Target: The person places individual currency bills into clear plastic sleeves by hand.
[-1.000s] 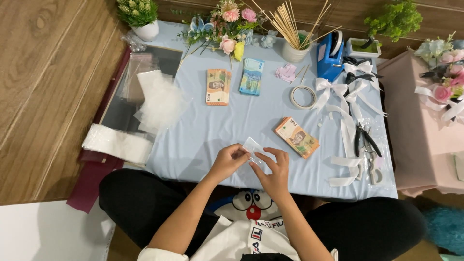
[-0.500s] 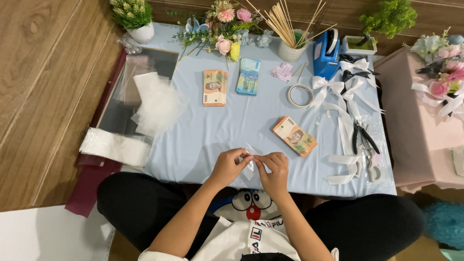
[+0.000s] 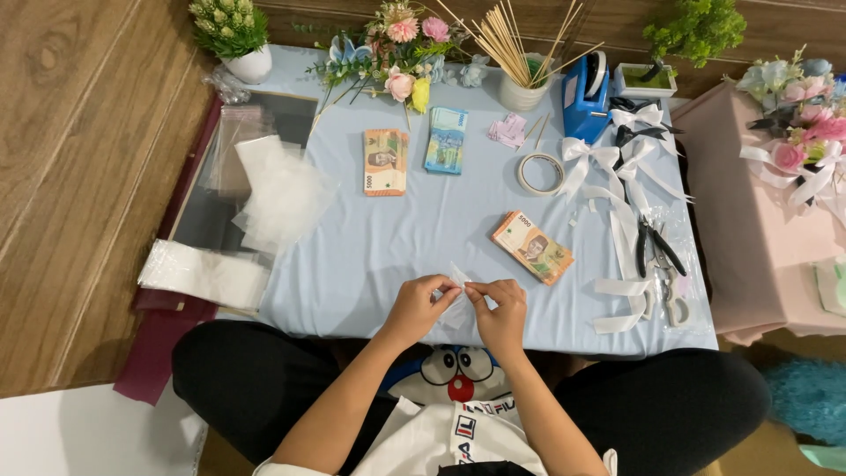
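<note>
Both hands had drawn closer together since a second ago. From the head camera, the left hand (image 3: 421,304) and right hand (image 3: 500,310) pinched a small clear plastic sleeve (image 3: 459,280) above the bench's (image 3: 352,264) near edge, beside a banknote stack (image 3: 532,247).
</note>
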